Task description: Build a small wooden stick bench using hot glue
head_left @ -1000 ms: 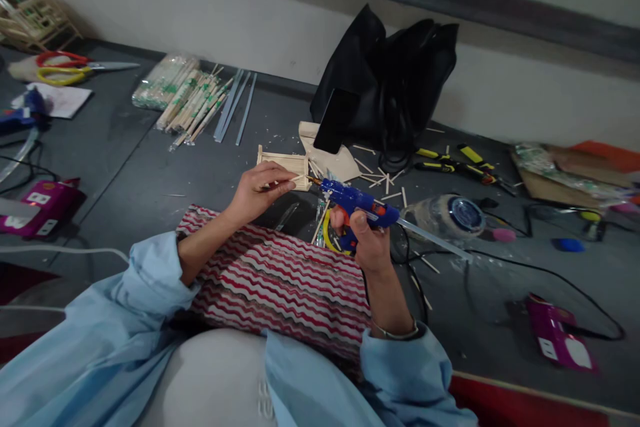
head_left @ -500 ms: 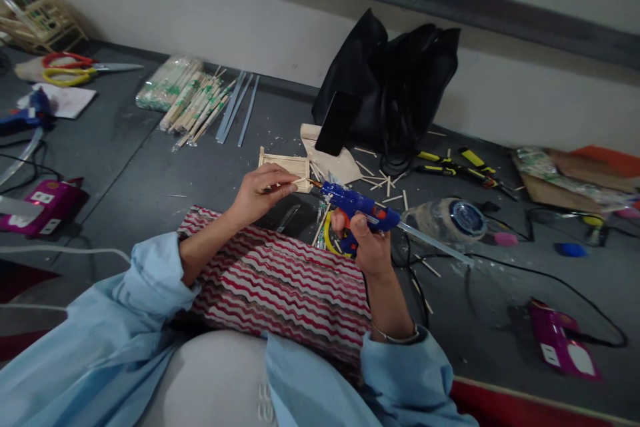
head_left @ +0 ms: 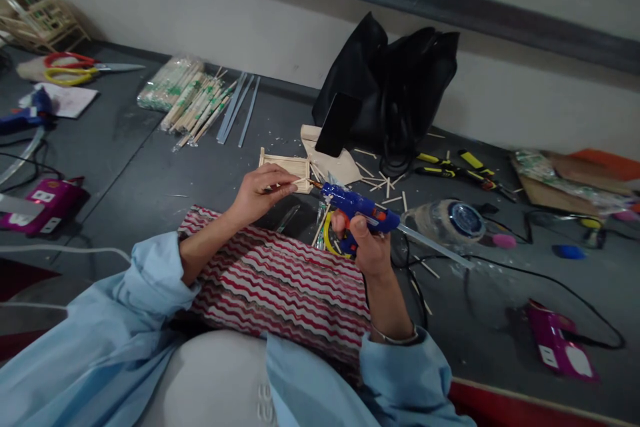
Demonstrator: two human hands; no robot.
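My right hand [head_left: 367, 240] is wrapped round the grip of a blue hot glue gun [head_left: 353, 203], which has a clear glue stick [head_left: 435, 245] poking out of its back. Its nozzle points left, at the tip of a thin wooden stick [head_left: 300, 181]. That stick is pinched between the fingertips of my left hand [head_left: 265, 192]. Just behind my left hand lies a small wooden-stick frame [head_left: 287, 163], partly covered by the fingers. Under my forearms is a red, white and grey striped cloth [head_left: 280, 273].
Loose sticks [head_left: 387, 183] lie by a black bag [head_left: 390, 87] and a phone [head_left: 339, 123]. Bundled sticks [head_left: 195, 103] and scissors [head_left: 95, 68] are at the left. Yellow-black pliers [head_left: 460, 172], a plastic jar [head_left: 445, 220] and a corded magenta box [head_left: 560, 340] stand right.
Almost nothing differs. Both hands hold the same pose, with the nozzle still at the stick's tip; the view has shifted very slightly.
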